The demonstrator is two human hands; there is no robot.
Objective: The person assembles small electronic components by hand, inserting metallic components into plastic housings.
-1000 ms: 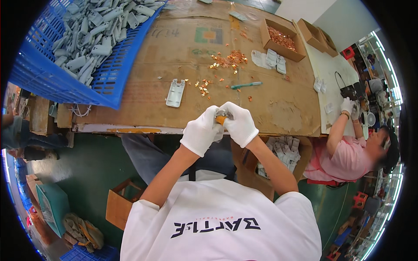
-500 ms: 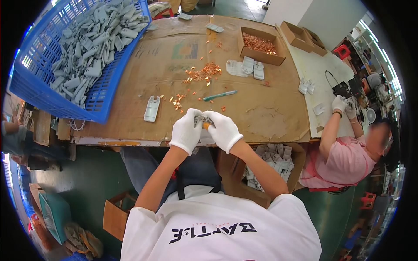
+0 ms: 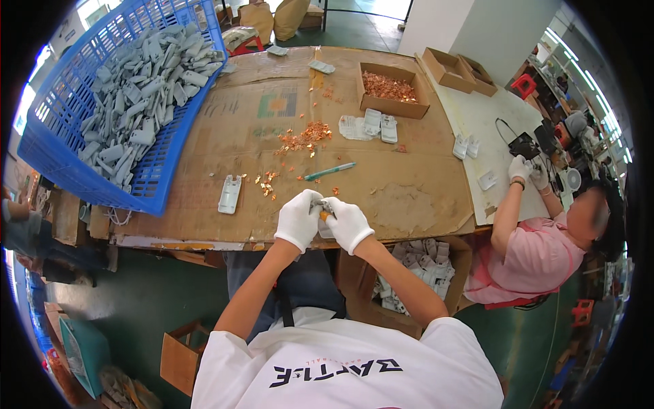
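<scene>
Both my gloved hands meet over the near edge of the cardboard-covered table (image 3: 409,218). My left hand (image 3: 298,219) and my right hand (image 3: 349,223) are closed around a small pale plastic casing (image 3: 325,232), mostly hidden by the gloves. An orange-yellow bit (image 3: 325,215) shows beside my right thumb; its kind is unclear. Just beyond my hands lie loose copper-coloured metal pieces (image 3: 267,184) and a teal pen (image 3: 330,171). A grey-white plastic casing (image 3: 229,194) rests to the left, and a bigger heap of copper pieces (image 3: 306,136) lies farther off.
A blue crate (image 3: 146,198) piled with grey casings (image 3: 146,88) stands at left. Far right is a cardboard box (image 3: 393,108) of copper pieces, with several casings (image 3: 388,128) nearby. Below the table edge sits a carton of white parts (image 3: 426,273). A co-worker (image 3: 528,252) sits at right.
The view has shifted, so the table and its things appear lower in the picture. My hands stay together around the casing, with only slight finger movement.
</scene>
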